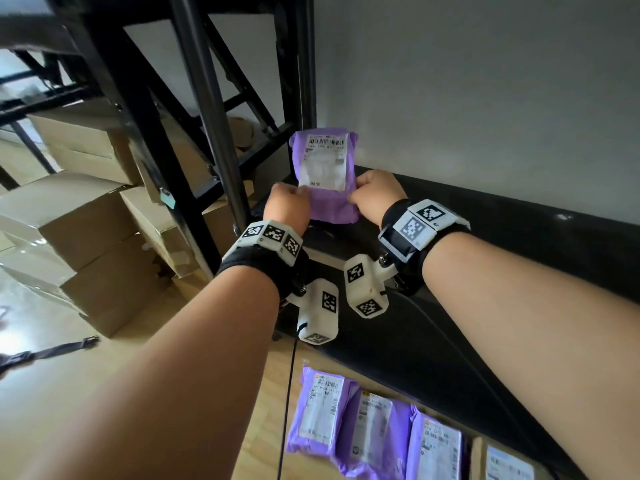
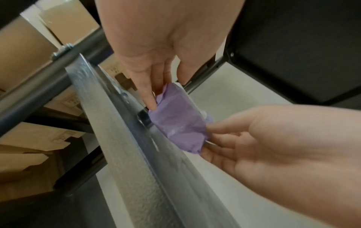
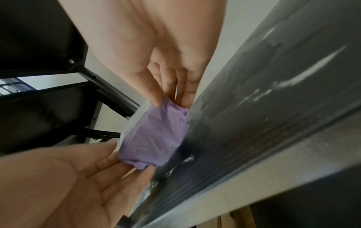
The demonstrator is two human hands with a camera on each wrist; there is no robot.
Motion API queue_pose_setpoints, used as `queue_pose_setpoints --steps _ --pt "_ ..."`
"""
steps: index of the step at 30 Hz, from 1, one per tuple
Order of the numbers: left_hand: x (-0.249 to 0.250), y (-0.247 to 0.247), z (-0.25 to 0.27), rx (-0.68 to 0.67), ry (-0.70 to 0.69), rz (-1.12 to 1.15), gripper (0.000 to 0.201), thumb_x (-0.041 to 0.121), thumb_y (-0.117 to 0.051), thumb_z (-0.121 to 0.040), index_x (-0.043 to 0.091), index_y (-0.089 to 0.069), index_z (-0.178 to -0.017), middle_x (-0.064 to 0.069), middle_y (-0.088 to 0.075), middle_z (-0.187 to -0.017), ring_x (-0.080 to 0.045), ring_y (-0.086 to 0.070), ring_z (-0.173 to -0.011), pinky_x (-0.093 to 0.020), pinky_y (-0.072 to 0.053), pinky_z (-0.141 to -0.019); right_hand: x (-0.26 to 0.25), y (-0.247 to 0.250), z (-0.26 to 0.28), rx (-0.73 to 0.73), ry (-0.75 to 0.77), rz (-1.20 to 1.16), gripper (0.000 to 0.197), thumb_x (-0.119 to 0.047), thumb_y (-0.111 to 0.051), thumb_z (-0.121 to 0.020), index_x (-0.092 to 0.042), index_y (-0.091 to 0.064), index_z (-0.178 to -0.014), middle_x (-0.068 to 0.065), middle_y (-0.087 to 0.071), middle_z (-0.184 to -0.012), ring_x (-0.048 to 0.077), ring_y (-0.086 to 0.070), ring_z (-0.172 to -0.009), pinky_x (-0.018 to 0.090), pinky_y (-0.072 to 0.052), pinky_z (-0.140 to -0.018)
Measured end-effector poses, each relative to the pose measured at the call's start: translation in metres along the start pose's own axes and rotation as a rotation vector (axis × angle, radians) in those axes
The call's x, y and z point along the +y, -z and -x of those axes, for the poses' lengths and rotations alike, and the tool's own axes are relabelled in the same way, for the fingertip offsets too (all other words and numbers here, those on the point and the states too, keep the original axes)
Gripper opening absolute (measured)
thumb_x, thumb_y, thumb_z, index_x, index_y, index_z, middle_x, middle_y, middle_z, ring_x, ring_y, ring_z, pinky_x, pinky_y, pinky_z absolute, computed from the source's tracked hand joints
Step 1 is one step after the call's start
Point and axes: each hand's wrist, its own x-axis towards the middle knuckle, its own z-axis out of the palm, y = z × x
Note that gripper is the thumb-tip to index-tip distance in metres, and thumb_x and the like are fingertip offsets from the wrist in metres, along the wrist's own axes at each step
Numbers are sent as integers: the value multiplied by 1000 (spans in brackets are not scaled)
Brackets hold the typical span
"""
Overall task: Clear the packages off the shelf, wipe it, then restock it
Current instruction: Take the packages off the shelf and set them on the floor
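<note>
A purple package point(image 1: 325, 171) with a white shipping label stands upright at the left end of the black shelf point(image 1: 485, 271). My left hand point(image 1: 298, 195) pinches its lower left edge and my right hand point(image 1: 360, 192) pinches its lower right edge. In the left wrist view, the left hand's fingers point(image 2: 152, 98) lie along the package point(image 2: 179, 120), thumb on the other side. The right wrist view shows the right hand's fingertips point(image 3: 158, 100) gripping the package's top corner point(image 3: 156, 134) against the shelf point(image 3: 273, 108). Three more purple packages point(image 1: 374, 431) lie on the floor below.
Black shelf posts and diagonal braces point(image 1: 207, 116) rise just left of the package. Several cardboard boxes point(image 1: 86, 220) are stacked on the floor at the left. A grey wall point(image 1: 485, 98) backs the shelf. A labelled carton point(image 1: 502, 462) lies beside the floor packages.
</note>
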Motion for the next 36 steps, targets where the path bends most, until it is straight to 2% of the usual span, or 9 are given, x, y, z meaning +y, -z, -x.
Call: queue_pose_setpoints --steps 5,7,9,15,21,24,29,32,36 --pt "-2 29 41 14 -7 50 22 11 -53 -83 16 -60 -64 -4 -57 -61 -22 -54 -58 -26 -47 -60 -11 -1 45 -7 31 -23 21 -6 -60 -85 -7 -64 -106 9 -68 -100 26 -66 -87 37 -56 -76" --pt "-8 38 57 -14 41 112 23 4 -50 -86 17 -64 -73 -2 -58 -64 -17 -54 -57 -23 -46 -57 -11 -5 65 -38 52 -8 25 -7 -61 -84 -8 -60 -110 5 -62 -100 23 -61 -89 33 -50 -74" --pt "-17 44 70 -16 74 169 21 1 -49 -88 14 -66 -91 -4 -59 -73 -20 -56 -69 -28 -51 -68 -8 -10 84 -85 65 5 28 -7 -61 -85 -10 -57 -112 3 -59 -100 22 -59 -92 33 -47 -76" --pt "-63 57 109 52 145 169 24 1 -46 -84 15 -63 -95 -4 -61 -78 -25 -61 -82 -36 -53 -81 12 -47 137 -190 61 16 34 -8 -59 -82 -14 -57 -116 6 -65 -107 27 -62 -99 34 -49 -81" --pt "-131 59 134 111 299 188 31 -3 -42 -82 12 -65 -97 -6 -63 -82 -30 -61 -87 -37 -52 -80 43 -101 176 -326 22 106 16 -15 -59 -85 -11 -57 -101 9 -62 -98 29 -61 -93 34 -48 -76" --pt "-166 53 138 100 380 115 33 -1 -47 -89 3 -63 -117 -15 -65 -106 -28 -59 -95 -25 -41 -73 66 -125 184 -375 -13 147 8 -11 -56 -87 -13 -53 -94 6 -60 -94 28 -62 -93 34 -48 -73" --pt "-224 35 138 37 535 98 37 6 -49 -94 -3 -55 -129 -22 -56 -131 -35 -56 -120 -35 -49 -95 102 -159 181 -428 -102 141 12 -10 -57 -85 -15 -52 -96 7 -65 -94 28 -68 -82 45 -59 -76" --pt "-253 28 135 -89 627 27 35 15 -56 -93 -1 -59 -125 -16 -60 -127 -30 -59 -116 -29 -46 -90 124 -181 174 -470 -156 126 15 -11 -59 -85 -15 -54 -99 8 -66 -95 28 -70 -80 44 -61 -72" --pt "-289 20 122 -132 677 -80 37 2 -51 -91 0 -58 -127 -20 -63 -123 -29 -65 -105 -27 -49 -69 146 -218 165 -527 -221 99 10 -10 -58 -86 -11 -58 -96 12 -68 -94 31 -69 -85 45 -59 -77"
